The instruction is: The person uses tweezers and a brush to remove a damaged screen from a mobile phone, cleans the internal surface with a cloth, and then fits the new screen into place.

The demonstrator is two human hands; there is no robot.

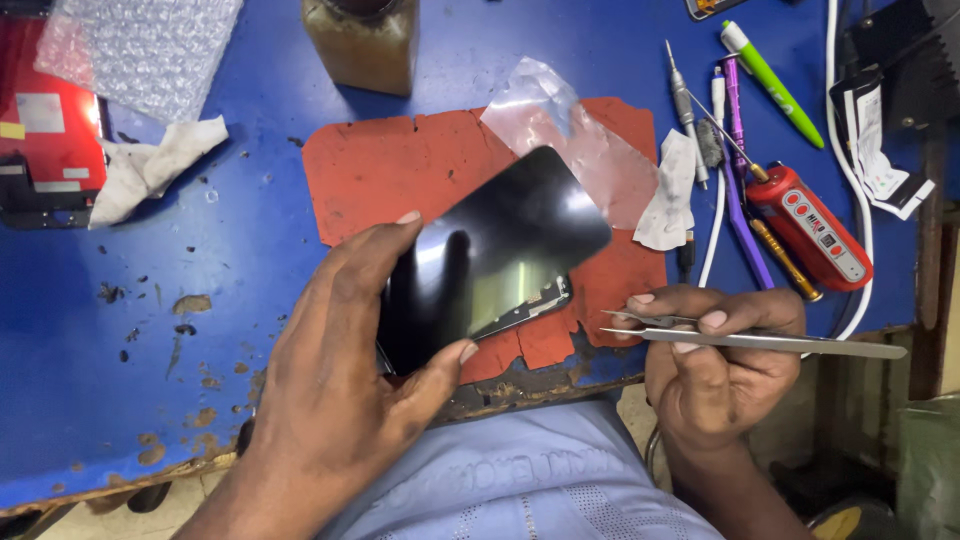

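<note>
My left hand (345, 370) grips a black glossy phone screen (490, 255) by its lower left end, thumb on the near edge and fingers on the far edge. The screen is lifted and tilted above a torn red mat (400, 165) on the blue workbench; a metal frame edge shows under its lower right side. My right hand (715, 365) holds metal tweezers (760, 340) level, their tips pointing left toward the screen's lower right corner, a short gap away.
A clear plastic film (590, 140) lies on the mat's far right. Screwdrivers, a green pen (770, 80), a red handheld tool (815, 225) and white cables lie at right. Crumpled tissue (150, 165), bubble wrap (140, 50) and a red device sit at left. A brown bottle (362, 42) stands behind.
</note>
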